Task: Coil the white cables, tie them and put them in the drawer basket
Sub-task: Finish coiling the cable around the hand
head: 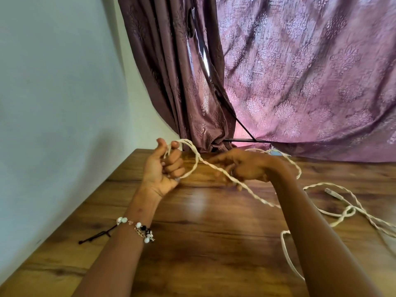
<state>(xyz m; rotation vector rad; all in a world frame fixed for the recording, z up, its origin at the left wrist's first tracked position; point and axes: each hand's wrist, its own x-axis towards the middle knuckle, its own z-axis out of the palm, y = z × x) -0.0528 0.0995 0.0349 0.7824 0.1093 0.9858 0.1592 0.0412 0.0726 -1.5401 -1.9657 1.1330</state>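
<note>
Room: a pale wall (pixel 53 93) is filling the left of the frame, and a patterned mauve curtain (pixel 300 71) is hanging across the upper centre and right, with daylight glowing through its right half.
Surface: a wooden table (pixel 203 243) with a glossy, dark-grained top is spreading across the lower frame, its far edge meeting the curtain's hem.
Left hand: the left hand (pixel 162 168) is sitting raised at centre frame, palm toward the camera, fingers curled in around a loop of white cable (pixel 194 157).
Right hand: the right hand (pixel 244 166) is hovering just right of the left, blurred; the cable is running under its fingers, but whether they are pinching it cannot be told.
Cable: the twisted white strand is arching from the left hand's grip, crossing toward the right hand, then trailing in loose bends over the table at right and lower right, where a clear plug (pixel 331 192) is lying on the wood.
Wrist: a beaded bracelet (pixel 137 229) with a black cord is circling the left forearm in the lower left.
</note>
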